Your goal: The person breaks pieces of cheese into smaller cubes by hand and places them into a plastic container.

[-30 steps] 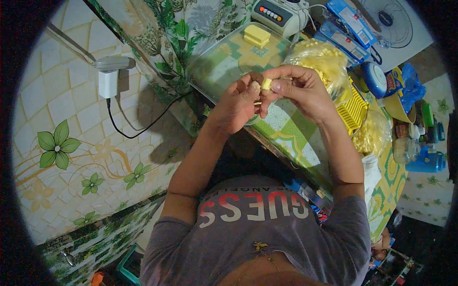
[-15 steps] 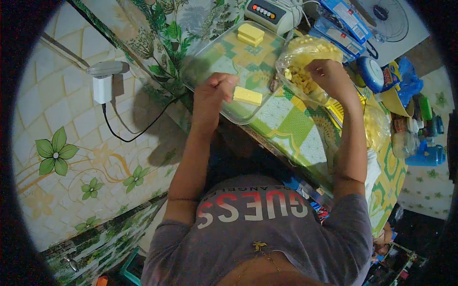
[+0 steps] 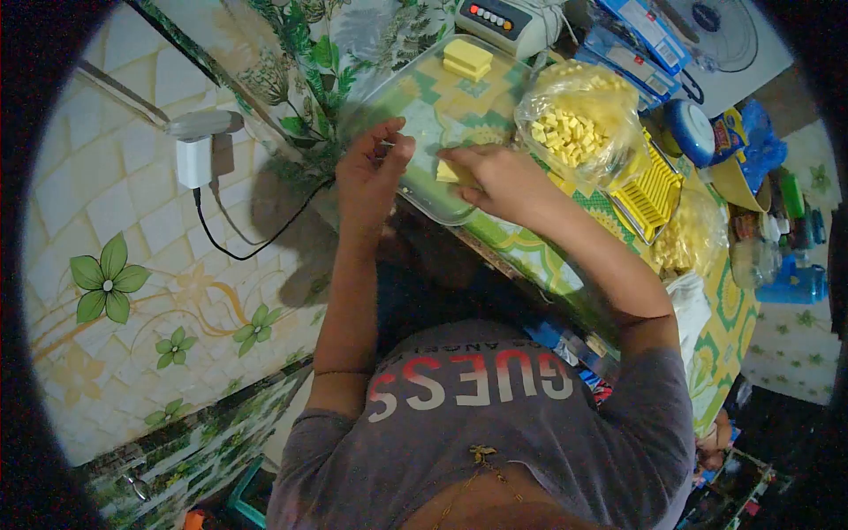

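Note:
My right hand (image 3: 502,183) reaches over the near end of a clear tray (image 3: 435,212), its thumb and fingers around a yellow block (image 3: 448,172) that they partly cover. Left of that block, above the tray's edge, my left hand (image 3: 375,172) has its fingers curled and apart, with nothing visible between them. Two more yellow blocks (image 3: 467,60) lie stacked at the tray's far end. To the right of the tray, an open plastic bag (image 3: 625,132) holds many small yellow cubes (image 3: 570,137).
A yellow slatted slicer (image 3: 649,194) and another bag of yellow pieces (image 3: 693,231) lie on the right. A device with coloured buttons (image 3: 495,19) stands behind the tray. Blue boxes (image 3: 640,44) and a blue-lidded tub (image 3: 689,132) are at the back right. A charger (image 3: 194,163) hangs on the left wall.
My right hand has moved left from the bag of cubes to the yellow block in the tray. My left hand has drawn slightly left, away from that block, and its fingers have spread.

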A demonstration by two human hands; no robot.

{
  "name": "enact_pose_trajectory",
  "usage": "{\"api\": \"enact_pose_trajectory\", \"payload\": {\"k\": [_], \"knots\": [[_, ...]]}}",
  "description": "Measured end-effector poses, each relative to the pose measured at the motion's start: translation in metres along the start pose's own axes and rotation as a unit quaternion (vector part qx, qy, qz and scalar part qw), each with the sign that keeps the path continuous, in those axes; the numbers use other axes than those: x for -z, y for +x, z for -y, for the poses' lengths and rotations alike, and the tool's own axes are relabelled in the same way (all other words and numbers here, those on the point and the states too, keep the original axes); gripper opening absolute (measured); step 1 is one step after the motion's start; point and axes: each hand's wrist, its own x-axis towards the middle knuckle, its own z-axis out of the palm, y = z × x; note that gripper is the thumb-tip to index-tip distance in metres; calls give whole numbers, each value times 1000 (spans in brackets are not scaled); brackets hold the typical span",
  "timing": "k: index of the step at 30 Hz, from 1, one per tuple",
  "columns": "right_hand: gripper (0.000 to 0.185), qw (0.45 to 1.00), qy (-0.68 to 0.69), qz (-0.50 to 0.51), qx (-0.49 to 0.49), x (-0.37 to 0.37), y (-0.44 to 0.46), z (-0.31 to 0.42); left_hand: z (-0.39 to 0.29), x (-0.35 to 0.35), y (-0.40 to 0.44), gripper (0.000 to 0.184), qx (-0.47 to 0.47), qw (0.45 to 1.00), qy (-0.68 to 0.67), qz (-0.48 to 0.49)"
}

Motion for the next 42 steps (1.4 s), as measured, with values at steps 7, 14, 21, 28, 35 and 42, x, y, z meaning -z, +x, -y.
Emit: {"api": "enact_pose_trajectory", "payload": {"k": [7,14,21,28,35,42], "knots": [[43,858,496,76,-110,8,27,-23,6,7,-5,32,18,999,-43,6],[40,648,733,66,-193,24,26,-5,-3,-12,-13,36,60,992,-91,63],[50,765,621,23,-168,33,13,-2,-6,-21,-14,39,50,987,-132,77],[58,773,619,5,-138,37,11,5,-18,-20,-18,47,50,982,-141,112],[65,779,615,18,-118,43,9,9,-20,-12,-16,51,71,973,-154,154],[65,764,632,30,-129,43,9,8,-24,-10,-19,48,76,970,-163,166]]}}
